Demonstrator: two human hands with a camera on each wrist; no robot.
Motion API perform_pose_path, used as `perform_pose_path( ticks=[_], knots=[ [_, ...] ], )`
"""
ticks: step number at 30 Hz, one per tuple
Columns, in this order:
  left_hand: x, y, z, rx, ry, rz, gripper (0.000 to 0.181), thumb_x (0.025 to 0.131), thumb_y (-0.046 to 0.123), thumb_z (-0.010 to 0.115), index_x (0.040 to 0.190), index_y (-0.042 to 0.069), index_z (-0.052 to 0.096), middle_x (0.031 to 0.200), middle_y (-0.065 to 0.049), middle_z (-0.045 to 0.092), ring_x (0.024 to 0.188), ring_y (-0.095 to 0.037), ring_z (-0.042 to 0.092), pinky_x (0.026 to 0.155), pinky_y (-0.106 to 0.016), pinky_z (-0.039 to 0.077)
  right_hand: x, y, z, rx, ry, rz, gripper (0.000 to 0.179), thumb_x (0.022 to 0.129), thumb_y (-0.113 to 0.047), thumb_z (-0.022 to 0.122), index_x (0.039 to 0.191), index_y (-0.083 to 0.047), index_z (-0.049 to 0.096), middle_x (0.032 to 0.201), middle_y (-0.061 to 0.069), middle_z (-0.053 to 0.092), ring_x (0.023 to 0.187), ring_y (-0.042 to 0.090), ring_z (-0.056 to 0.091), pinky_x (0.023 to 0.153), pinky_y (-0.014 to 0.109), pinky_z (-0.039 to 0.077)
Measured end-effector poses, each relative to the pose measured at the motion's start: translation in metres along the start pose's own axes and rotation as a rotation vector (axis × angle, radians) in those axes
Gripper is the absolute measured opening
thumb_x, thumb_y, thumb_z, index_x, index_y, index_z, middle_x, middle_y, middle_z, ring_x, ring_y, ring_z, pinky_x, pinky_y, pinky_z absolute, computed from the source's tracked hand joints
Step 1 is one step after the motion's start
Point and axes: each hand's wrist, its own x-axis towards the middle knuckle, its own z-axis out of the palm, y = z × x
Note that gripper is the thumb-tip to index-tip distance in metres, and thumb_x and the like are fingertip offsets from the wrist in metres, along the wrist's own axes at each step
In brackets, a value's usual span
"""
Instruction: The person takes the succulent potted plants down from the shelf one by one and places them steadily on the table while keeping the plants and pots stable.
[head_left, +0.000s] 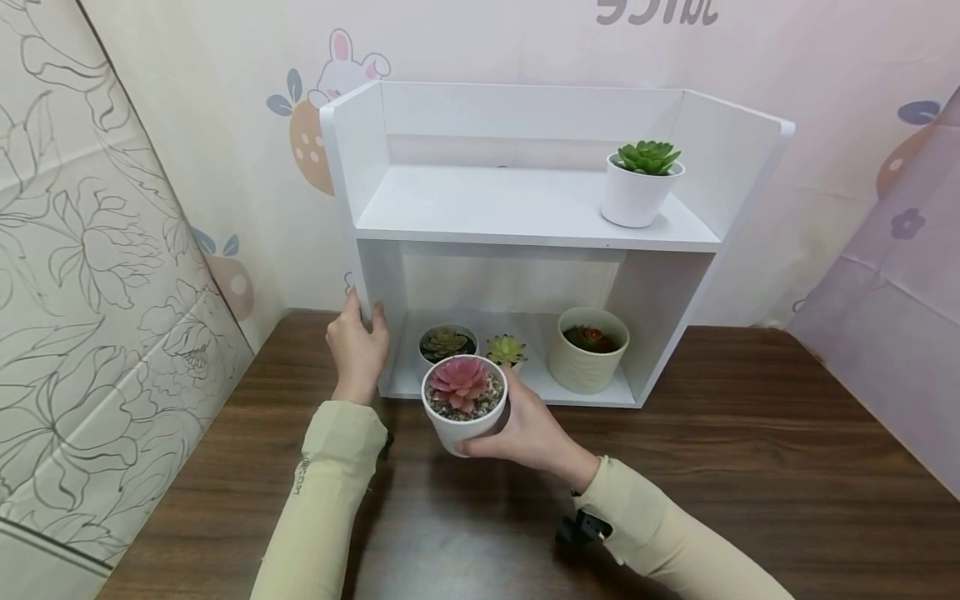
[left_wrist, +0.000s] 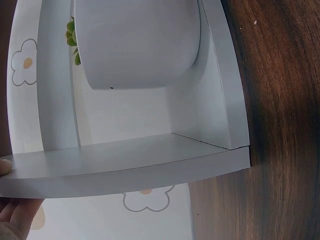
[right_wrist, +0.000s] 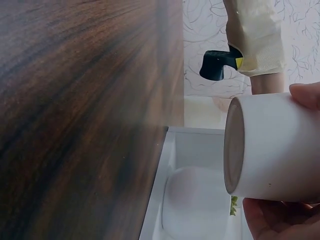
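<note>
My right hand (head_left: 534, 429) grips a white pot with a pink succulent (head_left: 461, 383), thumb on the near side and fingers at its right. It is held in the air in front of the shelf; the right wrist view shows the pot's bare underside and wall (right_wrist: 280, 147). At the left end of the white two-tier shelf (head_left: 480, 200), my left hand (head_left: 358, 350) holds the side panel (left_wrist: 115, 160), thumb inside and fingers outside. Behind the held pot, a pot with a dark green succulent (head_left: 446, 342) and a small yellow-green succulent (head_left: 507, 349) are partly hidden on the lower tier.
A cream pot with a reddish succulent (head_left: 587, 367) stands on the lower tier at right. Above it, a white pot with a green succulent (head_left: 636, 196) sits on the upper tier. The shelf stands on a dark wooden table (head_left: 750, 467) against a patterned wall covering (head_left: 217, 150).
</note>
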Motion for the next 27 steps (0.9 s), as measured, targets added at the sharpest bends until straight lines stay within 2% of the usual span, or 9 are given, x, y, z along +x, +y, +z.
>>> perform_pose_path(
  ticks=[8,16,27],
  knots=[
    [0.0,0.0,-0.001,0.011,-0.01,-0.014,0.032,0.094,0.01,0.057,0.121,-0.006,0.057,0.115,-0.029,0.064,0.106,-0.043,0.063,0.085,-0.054,0.053,-0.001,0.007,0.006,0.011,-0.035,-0.024,0.096,0.054,-0.021,0.091,0.136,-0.016,0.041,0.127,0.002,0.057,0.112,0.016,0.055,0.099,0.039,0.042],
    [0.0,0.001,-0.001,0.003,-0.026,-0.024,0.031,0.094,0.01,0.057,0.12,-0.007,0.057,0.116,-0.03,0.063,0.107,-0.043,0.062,0.086,-0.053,0.052,-0.004,0.011,0.009,-0.027,-0.057,-0.015,0.091,0.056,-0.026,0.09,0.132,-0.01,0.043,0.121,0.005,0.061,0.107,0.017,0.057,0.095,0.034,0.045],
    [0.0,-0.001,-0.001,-0.011,-0.023,-0.005,0.031,0.094,0.01,0.056,0.121,-0.005,0.057,0.117,-0.029,0.063,0.108,-0.043,0.062,0.086,-0.055,0.052,-0.006,0.017,0.013,-0.051,-0.088,0.001,0.089,0.056,-0.026,0.089,0.132,-0.011,0.044,0.119,0.003,0.06,0.106,0.017,0.058,0.094,0.034,0.046]
  ],
)
